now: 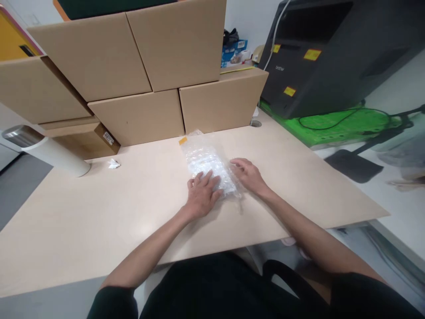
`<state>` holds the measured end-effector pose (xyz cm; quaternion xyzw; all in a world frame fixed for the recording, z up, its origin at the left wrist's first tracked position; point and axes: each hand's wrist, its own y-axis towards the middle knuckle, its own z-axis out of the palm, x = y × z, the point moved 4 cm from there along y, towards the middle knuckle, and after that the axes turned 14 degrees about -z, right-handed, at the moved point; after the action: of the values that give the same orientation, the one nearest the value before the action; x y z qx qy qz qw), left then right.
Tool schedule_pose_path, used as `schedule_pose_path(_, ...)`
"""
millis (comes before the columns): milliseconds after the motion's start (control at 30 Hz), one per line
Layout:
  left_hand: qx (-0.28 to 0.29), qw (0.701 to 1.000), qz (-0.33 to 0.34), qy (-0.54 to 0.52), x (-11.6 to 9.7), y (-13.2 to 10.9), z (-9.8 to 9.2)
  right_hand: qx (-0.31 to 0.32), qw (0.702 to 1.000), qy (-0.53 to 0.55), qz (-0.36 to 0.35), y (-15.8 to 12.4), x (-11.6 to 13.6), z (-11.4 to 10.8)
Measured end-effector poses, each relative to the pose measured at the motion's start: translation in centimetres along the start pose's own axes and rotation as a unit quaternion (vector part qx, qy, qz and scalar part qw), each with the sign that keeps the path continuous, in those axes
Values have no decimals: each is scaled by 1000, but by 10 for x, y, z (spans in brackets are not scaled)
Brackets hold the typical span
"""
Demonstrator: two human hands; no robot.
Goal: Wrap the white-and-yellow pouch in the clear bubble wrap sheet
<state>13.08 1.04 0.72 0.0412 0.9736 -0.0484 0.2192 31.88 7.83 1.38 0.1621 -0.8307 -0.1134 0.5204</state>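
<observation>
A sheet or pouch of clear bubble wrap (207, 155) lies on the pale wooden table in front of me, with an orange strip at its far left corner. Something whitish shows through the plastic, but its kind is hidden by glare. My left hand (203, 195) rests on the near left part of the wrap, fingers spread and palm down. At the wrap's right edge is my right hand (249, 175), its fingers loosely bent and apart, with the fingertips touching or very near the plastic.
Cardboard boxes (139, 117) are stacked along the table's back edge. A white bottle (56, 153) with a metal cap stands at the left, near a crumpled white scrap (113, 164). To the right, a dark printer (318, 62) sits on a green base (318, 130).
</observation>
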Motion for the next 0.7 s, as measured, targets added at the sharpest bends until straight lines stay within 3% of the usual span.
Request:
schedule_pose_path(100,-18,1000,15,19,1,2,5,58,997,-40,27,12,-11,8)
schedule_pose_path(200,-31,999,23,12,4,1,7,88,993,-8,79,24,-10,25)
schedule_pose_path(267,-37,999,25,6,6,0,8,76,986,85,123,29,-3,38)
schedule_pose_path(400,-37,999,24,-23,11,-5,4,91,920,310,222,30,15,60)
schedule_pose_path(500,-60,996,11,-62,24,-3,-14,107,906,339,229,21,31,61)
schedule_pose_path(600,-101,990,-19,-97,47,1,-49,180,878,391,209,2,55,56)
schedule_pose_path(667,-94,983,-1,-155,60,0,-72,228,861,414,189,-11,72,48)
schedule_pose_path(700,-61,977,21,-203,64,-2,-81,236,858,421,179,-16,80,43)
